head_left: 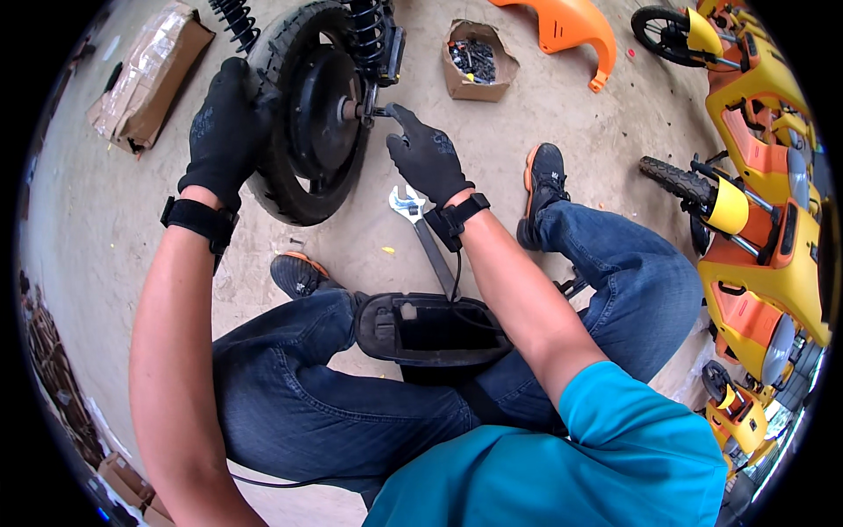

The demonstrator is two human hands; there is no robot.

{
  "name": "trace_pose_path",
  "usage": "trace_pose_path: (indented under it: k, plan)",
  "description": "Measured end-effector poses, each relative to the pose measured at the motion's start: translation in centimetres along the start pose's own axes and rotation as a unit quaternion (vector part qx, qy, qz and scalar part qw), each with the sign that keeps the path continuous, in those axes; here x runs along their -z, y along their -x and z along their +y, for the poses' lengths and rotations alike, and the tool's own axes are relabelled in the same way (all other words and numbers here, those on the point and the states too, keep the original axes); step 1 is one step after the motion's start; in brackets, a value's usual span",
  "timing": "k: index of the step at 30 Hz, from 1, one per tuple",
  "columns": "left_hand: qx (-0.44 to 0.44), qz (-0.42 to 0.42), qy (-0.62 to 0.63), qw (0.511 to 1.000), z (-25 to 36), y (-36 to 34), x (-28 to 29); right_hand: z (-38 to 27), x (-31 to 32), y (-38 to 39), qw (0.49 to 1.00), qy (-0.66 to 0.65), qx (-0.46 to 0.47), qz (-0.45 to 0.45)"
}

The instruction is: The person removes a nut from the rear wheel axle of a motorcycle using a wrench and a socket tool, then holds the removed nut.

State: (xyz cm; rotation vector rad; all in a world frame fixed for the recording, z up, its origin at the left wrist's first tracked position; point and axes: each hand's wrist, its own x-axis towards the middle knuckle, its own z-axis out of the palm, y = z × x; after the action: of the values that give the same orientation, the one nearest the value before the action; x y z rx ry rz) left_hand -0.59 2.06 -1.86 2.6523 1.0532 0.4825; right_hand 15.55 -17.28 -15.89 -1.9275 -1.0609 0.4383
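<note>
My gloved left hand (228,123) grips the left side of an upright black tire (313,198) on a hub wheel. Coil shocks (367,35) rise above the wheel. My gloved right hand (421,149) is at the right of the axle (349,109), index fingertip at a small metal part (380,111), thumb apart from that finger. Below it lies a large adjustable wrench (430,246) with a silver jaw and dark handle, its lower end by an open black padded case (373,329) between my legs.
A cardboard box (474,79) of small dark parts stands behind, beside a curved orange panel (580,39). A plastic-wrapped carton (149,79) lies at left. Yellow-and-orange small bikes (760,263) line the right side. My shoes (544,180) rest on the concrete floor (105,246).
</note>
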Motion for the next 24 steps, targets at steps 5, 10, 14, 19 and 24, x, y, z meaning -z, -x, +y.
trace_pose_path:
  k: [5, 10, 14, 19, 24]
  plan:
    - [-0.012, 0.005, -0.001, 1.0, 0.6, 0.1, 0.3, 0.5, -0.5, 0.4, 0.99, 0.089, -0.02, -0.107]
    - [-0.006, 0.001, -0.004, 1.0, 0.2, -0.1, 0.1, 0.7, -0.7, 0.1, 0.987, 0.105, -0.009, -0.118]
    - [-0.002, 0.005, 0.012, 1.0, 0.3, 0.0, 0.1, -0.2, -0.4, -0.1, 0.993, 0.117, -0.023, -0.018]
    - [-0.017, 0.004, -0.016, 1.0, 0.4, -0.1, 0.2, 1.7, 0.1, 0.3, 0.994, 0.084, -0.054, 0.053]
    - [0.002, -0.015, -0.015, 1.0, 0.3, 0.0, 0.4, 0.5, -0.1, 0.2, 0.999, 0.034, -0.017, 0.005]
